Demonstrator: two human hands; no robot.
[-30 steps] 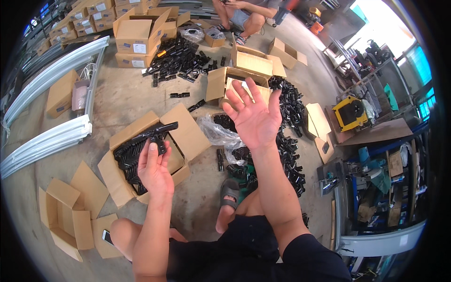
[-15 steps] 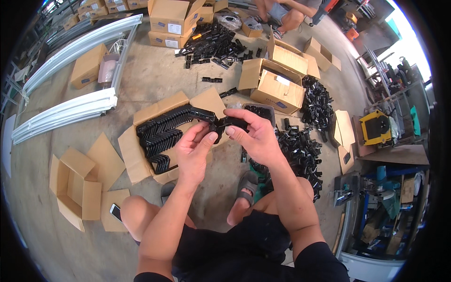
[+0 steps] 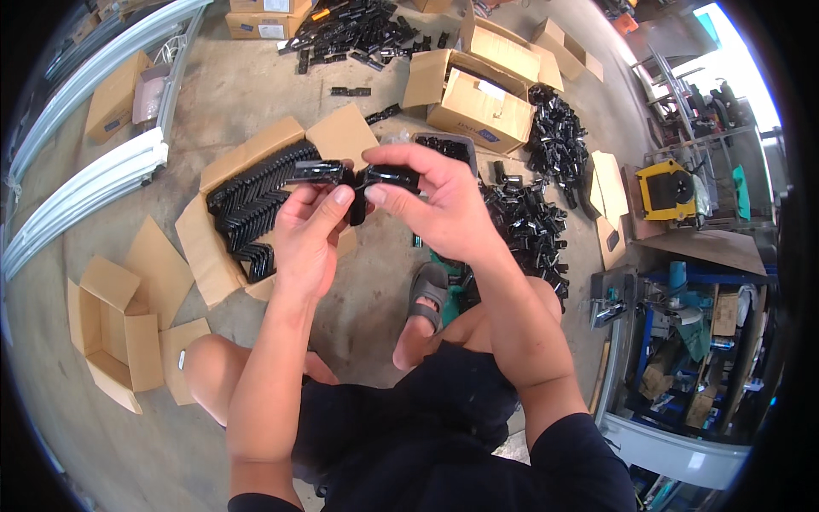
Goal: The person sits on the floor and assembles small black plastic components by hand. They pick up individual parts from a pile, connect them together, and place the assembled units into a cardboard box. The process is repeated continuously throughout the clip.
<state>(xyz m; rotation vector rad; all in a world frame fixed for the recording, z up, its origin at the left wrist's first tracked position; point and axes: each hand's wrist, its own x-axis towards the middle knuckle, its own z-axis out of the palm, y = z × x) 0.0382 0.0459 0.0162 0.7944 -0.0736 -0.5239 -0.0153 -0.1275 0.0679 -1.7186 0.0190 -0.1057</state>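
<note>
Over the carton, both of my hands are closed on shiny black metal joint pieces that meet between them. My left hand point(image 3: 309, 226) pinches the left joint piece point(image 3: 320, 172) between thumb and fingers. In my right hand point(image 3: 439, 205), thumb and fingers grip the right joint piece point(image 3: 392, 177). Whether the two are fastened together cannot be made out. Just beyond my left hand is an open carton point(image 3: 200, 247) holding rows of angled black joint pieces point(image 3: 247, 200). A grey bin point(image 3: 472, 152) of small black parts stands behind my right hand.
Loose black parts lie in a heap point(image 3: 529, 222) to the right and another pile point(image 3: 358, 30) at the far side. Open cartons point(image 3: 482, 111) stand beyond the bin. An opened box point(image 3: 115, 341) is at left, near white rails point(image 3: 85, 200). A blue-framed shelf point(image 3: 699, 341) stands right.
The view has shifted, so the floor things sit higher and further left. My hands have turned the joint pieces to lie more level, end to end. Both hands keep their hold.
</note>
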